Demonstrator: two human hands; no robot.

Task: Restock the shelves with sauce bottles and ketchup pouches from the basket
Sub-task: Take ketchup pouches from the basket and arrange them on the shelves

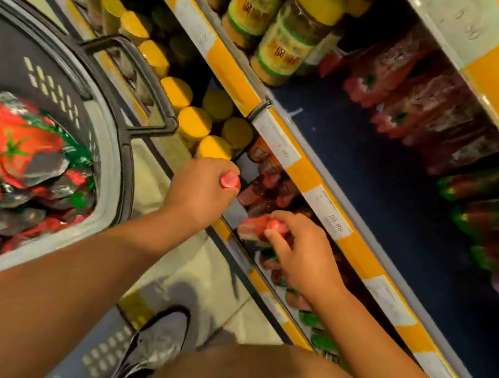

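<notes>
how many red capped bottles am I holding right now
2: one red-capped bottle gripped in your left hand, one in your right hand, both at the lower shelf. Others may be hidden.

Both bare forearms reached forward and up from the bottom of the view, the left one longer and crossing from the lower left corner. The left hand was seen from its back, fingers curled under and closed round a red bottle cap that showed just past the knuckles. The right hand lay near it, lower and to its right, wrist bent, thumb and fingertips pinching a second red cap at its far side. A bare knee and one shoe showed below the arms.
</notes>
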